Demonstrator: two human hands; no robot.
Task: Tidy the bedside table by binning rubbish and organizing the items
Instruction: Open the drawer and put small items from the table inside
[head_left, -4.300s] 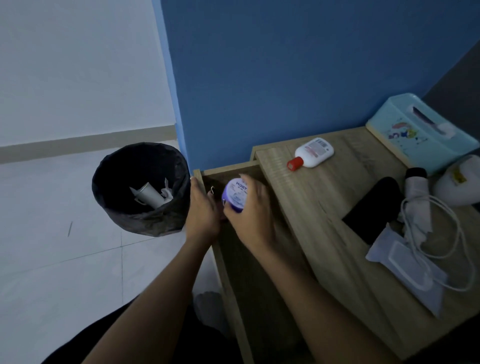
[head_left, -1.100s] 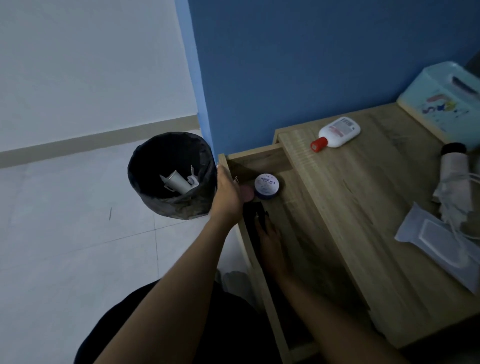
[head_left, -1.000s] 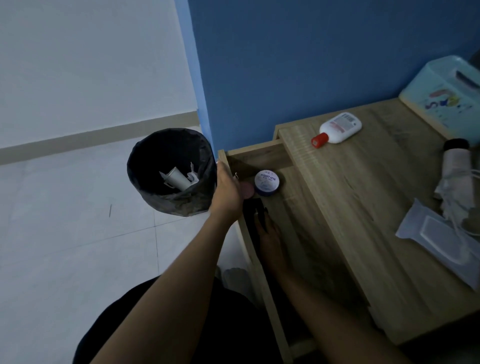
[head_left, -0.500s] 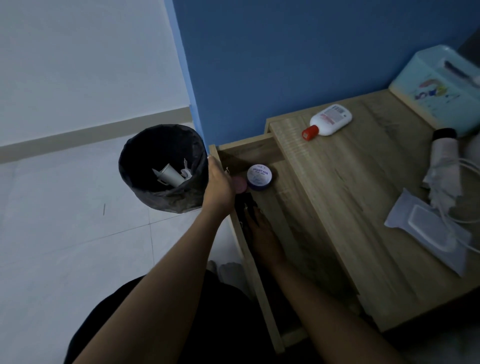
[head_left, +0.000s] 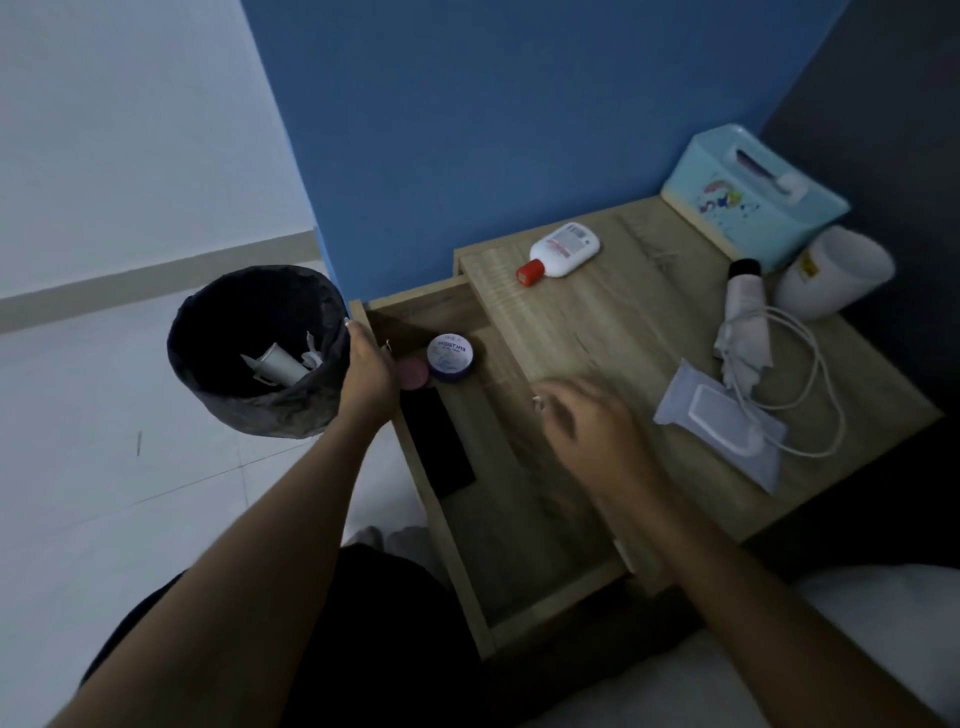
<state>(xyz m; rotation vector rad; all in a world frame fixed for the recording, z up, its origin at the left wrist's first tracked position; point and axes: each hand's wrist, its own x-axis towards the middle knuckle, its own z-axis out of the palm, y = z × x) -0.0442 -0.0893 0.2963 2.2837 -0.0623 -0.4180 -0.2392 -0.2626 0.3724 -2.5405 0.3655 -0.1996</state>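
Note:
The wooden bedside table (head_left: 613, 332) has its drawer (head_left: 519, 519) pulled out. Inside the drawer lie a purple-lidded cream jar (head_left: 450, 357), a small pink round tin (head_left: 412, 374) and a flat black phone-like object (head_left: 439, 441). My left hand (head_left: 366, 371) grips the drawer's front edge. My right hand (head_left: 587, 426) hovers blurred above the drawer and table edge, fingers loosely curled, holding nothing I can see. On the tabletop lie a white bottle with a red cap (head_left: 563, 252), a wipes pack (head_left: 719, 421), a folded umbrella (head_left: 745, 306) and a white cable (head_left: 815, 384).
A black-lined bin (head_left: 260, 343) with paper rubbish inside stands on the tiled floor left of the drawer. A light-blue tissue box (head_left: 753, 192) and a white cup-shaped object (head_left: 831, 280) sit at the table's back right against the blue wall. White bedding shows at bottom right.
My right hand has left the black object in the drawer and risen toward the tabletop. The left hand stays on the drawer's edge. The camera view has shifted.

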